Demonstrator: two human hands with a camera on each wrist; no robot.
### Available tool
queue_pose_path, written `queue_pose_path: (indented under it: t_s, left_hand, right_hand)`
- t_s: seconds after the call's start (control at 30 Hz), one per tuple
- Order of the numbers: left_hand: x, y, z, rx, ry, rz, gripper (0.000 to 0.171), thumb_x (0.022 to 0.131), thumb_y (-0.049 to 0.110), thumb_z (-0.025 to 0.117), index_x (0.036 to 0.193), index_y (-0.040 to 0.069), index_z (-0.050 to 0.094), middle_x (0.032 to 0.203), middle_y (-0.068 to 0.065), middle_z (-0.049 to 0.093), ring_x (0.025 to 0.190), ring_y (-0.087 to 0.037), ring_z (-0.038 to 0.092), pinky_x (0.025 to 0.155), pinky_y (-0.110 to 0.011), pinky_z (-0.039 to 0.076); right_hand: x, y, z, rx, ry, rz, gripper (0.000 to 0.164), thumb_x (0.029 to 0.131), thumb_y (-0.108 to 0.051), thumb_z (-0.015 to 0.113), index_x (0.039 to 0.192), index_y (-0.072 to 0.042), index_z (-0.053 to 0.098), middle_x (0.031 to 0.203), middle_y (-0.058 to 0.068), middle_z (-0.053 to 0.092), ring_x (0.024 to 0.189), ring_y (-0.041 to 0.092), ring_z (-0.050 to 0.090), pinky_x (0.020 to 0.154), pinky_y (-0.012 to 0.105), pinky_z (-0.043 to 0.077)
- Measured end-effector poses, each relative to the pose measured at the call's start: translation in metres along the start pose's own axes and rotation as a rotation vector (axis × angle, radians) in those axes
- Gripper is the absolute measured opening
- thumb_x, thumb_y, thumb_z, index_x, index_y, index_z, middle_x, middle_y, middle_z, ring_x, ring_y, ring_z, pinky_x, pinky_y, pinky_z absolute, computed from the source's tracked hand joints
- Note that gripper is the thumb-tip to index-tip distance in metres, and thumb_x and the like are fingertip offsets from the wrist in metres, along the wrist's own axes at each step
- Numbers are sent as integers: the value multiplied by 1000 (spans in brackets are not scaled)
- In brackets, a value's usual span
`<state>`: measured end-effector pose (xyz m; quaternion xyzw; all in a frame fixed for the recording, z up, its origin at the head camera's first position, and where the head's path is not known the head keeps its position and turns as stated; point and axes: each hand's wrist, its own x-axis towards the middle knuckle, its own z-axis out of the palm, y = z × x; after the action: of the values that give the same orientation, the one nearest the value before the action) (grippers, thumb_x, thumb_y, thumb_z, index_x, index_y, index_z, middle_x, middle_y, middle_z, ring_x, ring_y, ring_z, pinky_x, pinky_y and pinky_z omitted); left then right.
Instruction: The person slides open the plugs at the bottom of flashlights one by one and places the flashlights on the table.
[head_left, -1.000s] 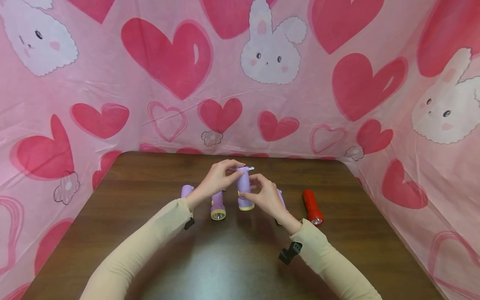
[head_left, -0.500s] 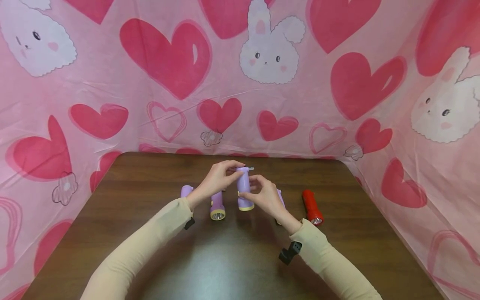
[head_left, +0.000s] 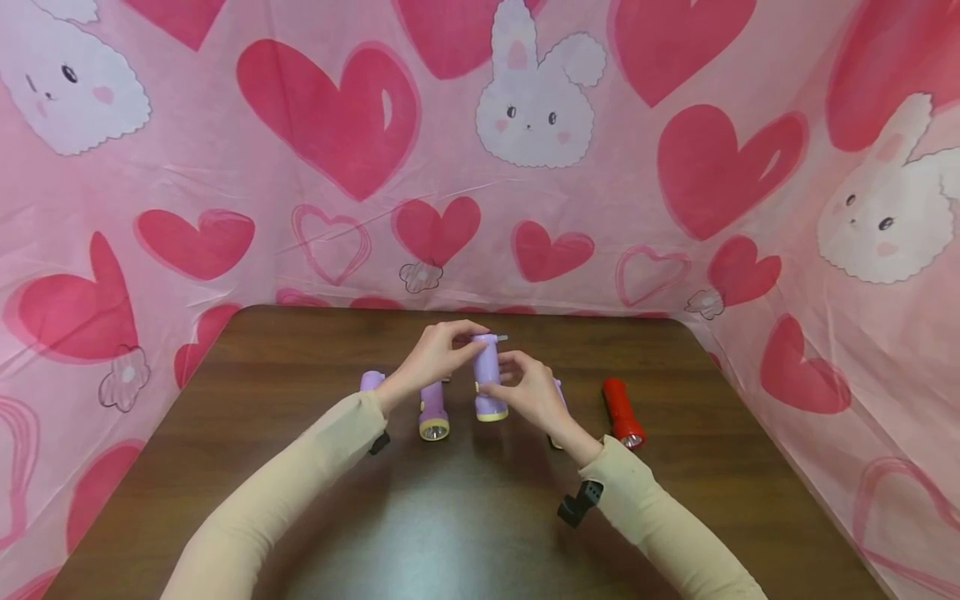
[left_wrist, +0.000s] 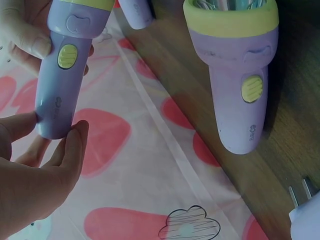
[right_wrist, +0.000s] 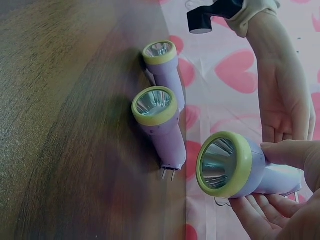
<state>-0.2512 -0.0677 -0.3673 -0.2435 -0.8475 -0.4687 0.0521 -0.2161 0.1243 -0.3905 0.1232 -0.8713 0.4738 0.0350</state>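
Observation:
Both hands hold a purple flashlight point(head_left: 487, 362) up over the table, its yellow-rimmed lamp end pointing down toward the wearer. My left hand point(head_left: 435, 352) pinches the tail end, where metal plug prongs stick out to the side. My right hand point(head_left: 536, 388) grips the body near the lamp head, thumb on one side and fingers on the other. The left wrist view shows a yellow switch point(left_wrist: 67, 56) on the held flashlight, uncovered by either hand. From the right wrist view, its clear lens point(right_wrist: 218, 164) and reflector are visible, unlit.
On the brown table point(head_left: 450, 517) lies a second purple flashlight point(head_left: 433, 410) just left of the held one. Another purple flashlight point(head_left: 372, 381) is partly behind the left wrist, and one more purple flashlight point(head_left: 559, 392) behind the right. A red flashlight point(head_left: 622, 412) lies farther right.

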Motion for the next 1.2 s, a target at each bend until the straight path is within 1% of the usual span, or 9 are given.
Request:
queue_pose_path:
  t_s: [0.1,0.2,0.3,0.6,0.73,0.87,0.97,1.07,1.2]
  left_hand:
    - [2,-1,0,26,8,14,27,94,19,67,118,8,70,116,-11,73,103,-23,71,68,-32,60]
    - [5,-2,0,45,13,31,25,94,18,67,117,7,71,114,-11,74,106,-25,71,86,-38,59]
    - [6,-3,1,50,15,41,25,94,17,67,116,6,71,113,-12,74,105,-27,71,91,-42,58]
    - [8,-7,2,66,0,18,24,94,18,67,115,6,72,112,-10,75,103,-25,71,89,-40,58]
    - [9,-9,3,76,-6,26,23,94,18,67,114,7,72,110,-10,75,102,-25,72,89,-40,58]
    - [10,-10,3,75,-8,19,23,94,18,68,113,7,73,108,-10,76,100,-24,72,88,-39,58]
    - [10,-14,5,74,-14,10,22,93,18,68,112,6,73,106,-10,76,98,-23,72,83,-36,59]
    - [10,-18,6,67,-29,-1,23,93,18,68,112,5,72,106,-11,76,96,-22,71,72,-30,59]
    - [10,-20,8,65,-38,-17,23,93,18,68,112,6,72,106,-11,76,93,-21,69,61,-23,55]
  right_hand:
    - [1,0,0,5,-10,16,47,77,-22,84,118,-5,66,109,14,75,95,26,74,79,37,60]
    - [1,0,-1,10,-19,30,47,78,-23,84,118,-5,66,110,15,75,96,26,74,79,38,60]
    - [2,0,-1,11,-26,40,47,78,-23,83,118,-4,66,112,15,74,97,27,74,80,39,61]
    - [3,4,1,-5,-31,54,47,79,-24,83,117,-3,67,111,15,75,96,27,74,80,40,61]
    - [3,4,1,-12,-36,63,47,78,-25,84,117,-3,68,109,15,75,95,26,75,79,39,61]
    - [4,5,2,-12,-40,71,46,78,-25,84,115,-2,68,107,16,75,94,26,75,78,39,61]
    - [5,8,5,-14,-49,81,45,78,-25,83,114,-1,68,106,17,75,94,26,75,78,37,61]
    - [7,10,6,-9,-58,99,44,79,-23,83,113,0,68,106,18,75,94,26,74,80,37,61]
    - [8,12,8,0,-63,103,44,79,-21,83,113,2,68,107,19,75,95,28,74,81,38,61]
